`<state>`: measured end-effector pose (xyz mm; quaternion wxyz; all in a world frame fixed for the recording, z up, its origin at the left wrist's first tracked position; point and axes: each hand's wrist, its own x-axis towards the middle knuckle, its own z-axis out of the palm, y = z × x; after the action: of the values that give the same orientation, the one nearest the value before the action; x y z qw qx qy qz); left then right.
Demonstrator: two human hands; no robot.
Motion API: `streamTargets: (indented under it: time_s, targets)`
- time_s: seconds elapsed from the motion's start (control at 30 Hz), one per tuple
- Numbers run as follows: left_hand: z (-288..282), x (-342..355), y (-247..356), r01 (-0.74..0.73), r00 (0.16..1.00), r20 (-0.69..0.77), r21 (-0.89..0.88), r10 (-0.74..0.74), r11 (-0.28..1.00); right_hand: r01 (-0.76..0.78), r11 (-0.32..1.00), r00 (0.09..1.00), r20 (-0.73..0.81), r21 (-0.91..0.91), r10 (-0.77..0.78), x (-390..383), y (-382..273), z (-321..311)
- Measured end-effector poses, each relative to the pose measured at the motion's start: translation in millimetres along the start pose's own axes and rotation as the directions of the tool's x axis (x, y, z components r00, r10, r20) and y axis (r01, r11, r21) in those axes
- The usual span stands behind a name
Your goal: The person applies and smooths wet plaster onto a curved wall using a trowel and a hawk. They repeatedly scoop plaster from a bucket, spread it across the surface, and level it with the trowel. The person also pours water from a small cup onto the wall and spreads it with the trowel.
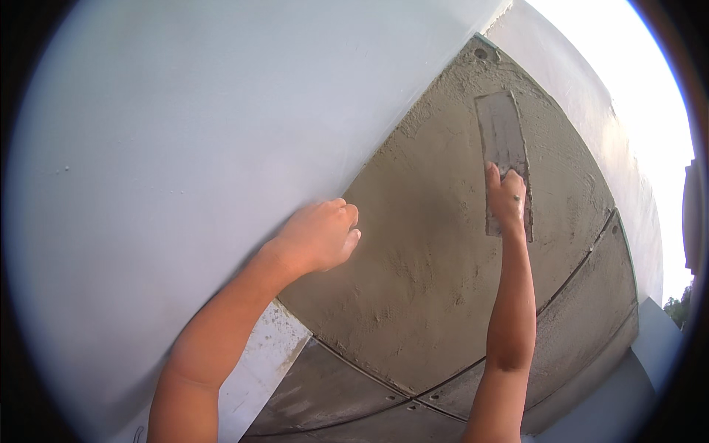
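Right hand (508, 198): fingers closed around the trowel's handle, thumb lying along the left side; handle mostly hidden under the hand.
Trowel (500, 125): long rectangular blade, grey-smeared, far right part of the mortar; long side runs near to far, slight lean left at the far end; rough grey rim along its edges.
Left hand (321, 232): fingers curled into a loose fist, back of hand up, by the border of pale surface and mortar; cannot tell if it touches either, or if anything is inside the curl.
Mortar (413, 280): grey-brown layer over the large middle panel; smoother in the middle, ridged and crumbly toward the far corner, small pits at the near side.
Corner holes: one round hole (481, 54) at the far corner, more by the near junction and at right; dark, contents too small to tell.
Right panel (591, 295): grey, beyond a dark seam.
Near left panel (329, 387): grey, streaked, meets the others at the near junction.
Pale surface (185, 111): big, smooth, whole left side; few specks.
White piece (273, 354): near left, beside left forearm, mortar-spotted.
Pale strip (561, 55): far right, along the mortar's curved-looking edge.
Greenery (677, 306): small patch, right rim.
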<state>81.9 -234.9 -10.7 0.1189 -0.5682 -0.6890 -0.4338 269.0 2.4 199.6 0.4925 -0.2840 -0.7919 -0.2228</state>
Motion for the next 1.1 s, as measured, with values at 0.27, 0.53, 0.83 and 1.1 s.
streamTargets:
  time_s: [0.27, 0.53, 0.83, 1.1]
  targets:
    - [-7, 0, 5, 0.052, 0.997, 0.063, -0.019, -0.051, 0.998, 0.065, 0.998, 0.856, 0.514, -0.004, -0.054, -68, -42, 46]
    - [-8, -2, 6, 0.048, 0.996, 0.081, 0.022, -0.05, 0.999, 0.07, 0.997, 0.837, 0.545, -0.025, -0.045, 34, -43, 15]
    - [-10, -2, 9, 0.067, 0.993, 0.088, 0.059, -0.073, 0.996, -0.115, 0.991, 0.975, 0.198, 0.072, 0.099, 141, -32, -14]
    - [-7, 2, 7, 0.009, 0.998, 0.065, -0.05, -0.006, 0.999, -0.315, 0.677, 0.933, 0.084, 0.665, 0.351, 136, -39, -16]
